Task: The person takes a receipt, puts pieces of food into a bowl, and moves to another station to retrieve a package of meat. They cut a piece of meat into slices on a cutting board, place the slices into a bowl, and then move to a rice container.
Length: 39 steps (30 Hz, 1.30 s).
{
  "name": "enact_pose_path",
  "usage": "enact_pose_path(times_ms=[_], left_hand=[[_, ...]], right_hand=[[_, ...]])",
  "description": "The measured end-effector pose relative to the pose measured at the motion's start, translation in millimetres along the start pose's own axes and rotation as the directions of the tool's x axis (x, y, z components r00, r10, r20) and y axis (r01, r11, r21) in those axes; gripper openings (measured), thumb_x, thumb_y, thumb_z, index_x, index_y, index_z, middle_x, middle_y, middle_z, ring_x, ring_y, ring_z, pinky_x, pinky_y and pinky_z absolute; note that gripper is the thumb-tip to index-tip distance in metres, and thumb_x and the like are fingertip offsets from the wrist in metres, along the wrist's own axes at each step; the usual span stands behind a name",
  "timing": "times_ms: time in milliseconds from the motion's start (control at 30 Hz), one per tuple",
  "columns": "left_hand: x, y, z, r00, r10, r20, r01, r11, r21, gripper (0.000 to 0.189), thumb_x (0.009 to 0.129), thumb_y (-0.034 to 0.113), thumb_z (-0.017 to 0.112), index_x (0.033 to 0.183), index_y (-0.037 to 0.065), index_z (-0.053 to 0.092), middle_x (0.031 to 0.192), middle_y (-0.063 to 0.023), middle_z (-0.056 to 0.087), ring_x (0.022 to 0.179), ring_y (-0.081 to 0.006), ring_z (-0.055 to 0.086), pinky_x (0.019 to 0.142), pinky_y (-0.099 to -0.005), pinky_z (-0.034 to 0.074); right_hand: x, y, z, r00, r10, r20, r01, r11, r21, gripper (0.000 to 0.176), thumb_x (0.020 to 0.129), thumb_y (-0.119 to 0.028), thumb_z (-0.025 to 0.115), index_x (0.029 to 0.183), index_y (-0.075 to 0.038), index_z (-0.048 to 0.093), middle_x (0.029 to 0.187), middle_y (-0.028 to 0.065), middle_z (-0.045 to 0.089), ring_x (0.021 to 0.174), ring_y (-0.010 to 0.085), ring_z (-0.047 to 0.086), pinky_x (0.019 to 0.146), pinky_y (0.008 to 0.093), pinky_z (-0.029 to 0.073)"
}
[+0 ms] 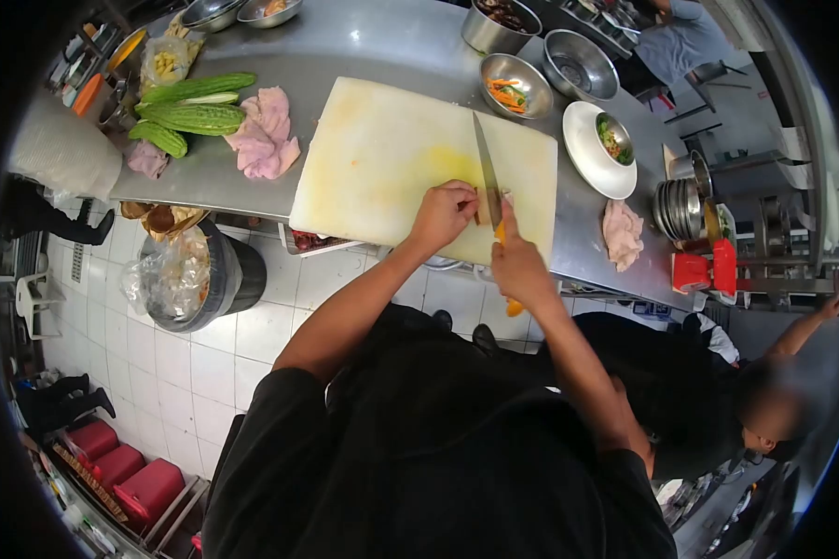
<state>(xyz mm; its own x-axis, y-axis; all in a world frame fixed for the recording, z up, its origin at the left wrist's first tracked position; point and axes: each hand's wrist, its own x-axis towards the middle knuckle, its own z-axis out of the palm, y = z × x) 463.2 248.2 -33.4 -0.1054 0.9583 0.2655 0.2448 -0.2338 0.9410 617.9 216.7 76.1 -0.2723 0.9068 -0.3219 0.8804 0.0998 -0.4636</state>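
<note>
Slicing at the near edge of the cutting board

The left hand has its fingers curled together, pinching a small pale piece against the board. The right hand is closed round the orange handle of the knife, whose blade stands just right of that piece and points to the far side. I judge a cut is in progress. Another slice would need the left fingertips tucked back from the edge. Bitter gourds lie far left on the steel counter

Black short-sleeved top; forearms, left grip, right grip bare; shoes probably black.
</note>
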Motion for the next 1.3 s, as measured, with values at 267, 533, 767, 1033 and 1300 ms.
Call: enact_pose_path(times_ms=[267,533,767,1033,1300], left_hand=[[0.4,-3.2,-0.8,0.999,0.032,-0.013,-0.032,0.999,0.016,0.01,0.082,0.002,0.07,0.091,-0.004,0.072,0.095,-0.0127,0.07,0.076,-0.0222,0.068,0.07,-0.0294,0.055],[1.2,-3.0,-2.4,0.999,0.045,0.006,-0.045,0.999,0.007,0.011,0.081,0.002,0.07,0.091,-0.003,0.072,0.095,-0.013,0.07,0.076,-0.0242,0.068,0.07,-0.0302,0.055],[2.8,2.2,-1.4,1.0,0.005,-0.022,-0.004,1.0,0.002,0.01,0.081,0.001,0.068,0.089,-0.004,0.071,0.095,-0.014,0.07,0.077,-0.0244,0.068,0.07,-0.0306,0.055],[1.7,3.5,-1.9,1.0,-0.003,-0.008,0.003,1.0,0.004,0.009,0.082,0.0,0.068,0.089,-0.004,0.071,0.095,-0.0132,0.07,0.076,-0.0232,0.068,0.069,-0.0295,0.054],[3.2,-1.5,-2.0,1.0,-0.004,-0.012,0.004,1.0,0.001,0.011,0.081,0.0,0.068,0.091,-0.004,0.071,0.094,-0.0119,0.07,0.076,-0.0222,0.067,0.068,-0.0287,0.054]], right_hand=[[-2.5,-33.7,-34.7,0.958,0.197,0.21,-0.225,0.967,0.119,0.071,0.092,-0.011,0.046,0.154,-0.01,0.01,0.081,0.0302,0.065,0.076,0.0473,0.064,0.077,0.0536,0.05],[12.6,-2.0,16.0,0.999,0.03,0.011,-0.03,1.0,0.002,0.072,0.09,-0.008,0.044,0.154,-0.01,0.01,0.079,0.0304,0.065,0.072,0.0459,0.064,0.076,0.0514,0.051],[-4.7,-13.4,-9.0,0.994,0.063,0.09,-0.069,0.996,0.059,0.072,0.091,-0.01,0.045,0.154,-0.012,0.01,0.071,0.0265,0.064,0.05,0.0347,0.062,0.057,0.0431,0.054],[1.2,-24.4,-15.0,0.985,0.118,0.125,-0.131,0.987,0.098,0.071,0.091,-0.009,0.045,0.154,-0.009,0.011,0.078,0.0285,0.066,0.072,0.0441,0.065,0.074,0.0505,0.052],[-2.1,-10.0,14.5,0.997,0.066,0.045,-0.066,0.998,0.003,0.072,0.092,-0.01,0.047,0.153,-0.009,0.01,0.083,0.029,0.066,0.079,0.0456,0.064,0.076,0.0517,0.051]])
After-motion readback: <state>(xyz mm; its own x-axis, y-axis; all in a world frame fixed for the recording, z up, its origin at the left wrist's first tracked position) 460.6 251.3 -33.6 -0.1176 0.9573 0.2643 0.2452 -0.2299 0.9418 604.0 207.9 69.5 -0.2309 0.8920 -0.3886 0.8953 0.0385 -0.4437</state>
